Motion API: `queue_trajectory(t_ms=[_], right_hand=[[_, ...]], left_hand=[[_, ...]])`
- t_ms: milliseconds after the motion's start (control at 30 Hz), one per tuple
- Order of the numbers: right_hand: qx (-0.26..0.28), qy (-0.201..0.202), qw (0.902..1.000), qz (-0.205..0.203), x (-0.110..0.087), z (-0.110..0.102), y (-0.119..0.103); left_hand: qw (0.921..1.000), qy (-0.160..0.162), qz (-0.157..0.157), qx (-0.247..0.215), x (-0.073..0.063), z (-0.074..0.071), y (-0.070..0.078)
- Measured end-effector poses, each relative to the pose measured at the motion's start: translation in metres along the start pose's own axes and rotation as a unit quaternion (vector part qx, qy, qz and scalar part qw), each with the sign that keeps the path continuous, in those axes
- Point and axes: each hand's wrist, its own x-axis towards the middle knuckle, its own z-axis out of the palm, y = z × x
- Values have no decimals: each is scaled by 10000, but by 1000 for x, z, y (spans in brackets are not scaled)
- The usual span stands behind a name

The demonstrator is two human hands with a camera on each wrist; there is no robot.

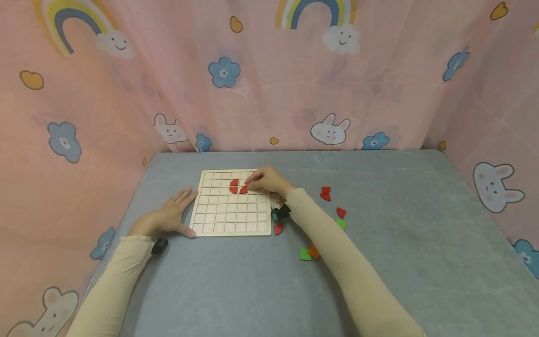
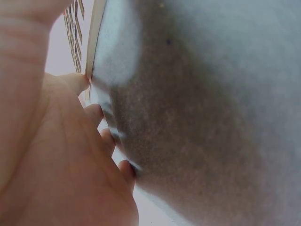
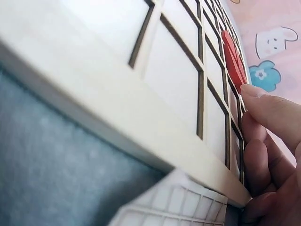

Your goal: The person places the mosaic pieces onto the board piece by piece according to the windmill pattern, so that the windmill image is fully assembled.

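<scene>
On a grey table (image 1: 404, 243), hands (image 1: 168, 216) (image 1: 271, 181) touch a board (image 1: 229, 216) bearing red pieces (image 1: 234, 183).

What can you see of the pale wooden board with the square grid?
The pale, wood-looking board lies flat on the grey table, with a plain border and thin strips dividing it into rows of square, whitish cells. Red quarter-circle pieces lie on its far half. The person's left hand touches its left edge, thumb at the near corner; the right hand is over its far right part, partly hiding it.
</scene>
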Motion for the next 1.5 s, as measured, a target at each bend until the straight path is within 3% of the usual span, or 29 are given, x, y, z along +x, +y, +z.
queue_trajectory(t_ms=[1500], right_hand=[[-3,91,10000,-7,0,3,-2]], left_hand=[[10000,-28,-35,53,3,1,0]])
